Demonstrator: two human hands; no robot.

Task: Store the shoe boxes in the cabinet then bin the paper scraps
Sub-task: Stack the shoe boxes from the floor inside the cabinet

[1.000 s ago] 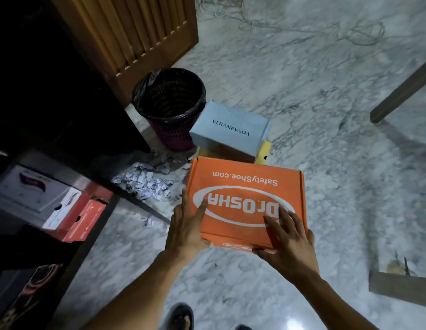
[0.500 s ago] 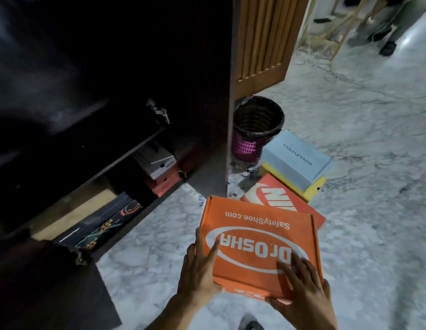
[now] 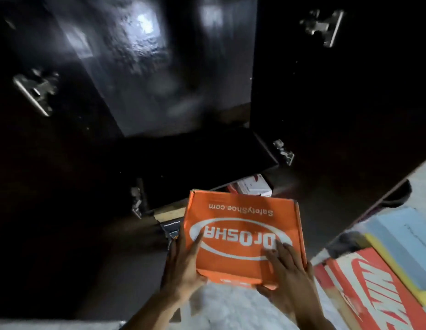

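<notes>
The orange Dr.Osha shoe box [image 3: 243, 236] is held off the floor between both hands, lid up and lettering upside down to the wearer, its far edge pointing into the dark cabinet [image 3: 159, 115] just in front of the shelf opening. The left hand [image 3: 183, 270] clasps the near-left corner with its fingers [image 3: 198, 239] spread flat on the lid, and the right hand [image 3: 288, 275] wraps the near-right corner the same way, thumb side underneath; holding it at the near end likely leaves the far end free to slide in first. On the lower shelf a white and red shoe box [image 3: 253, 185] already sits behind it, so the space beside or above it looks like the target. To the right, on the marble floor [image 3: 231, 308], a red Nike shoe box [image 3: 374, 289] and a pale blue shoe box [image 3: 407, 236] on a yellow one wait their turn. Compared with half a second ago, the view has swung left onto the cabinet interior, the bin has left the frame, and the box is nearer the shelf, the grip unchanged.
</notes>
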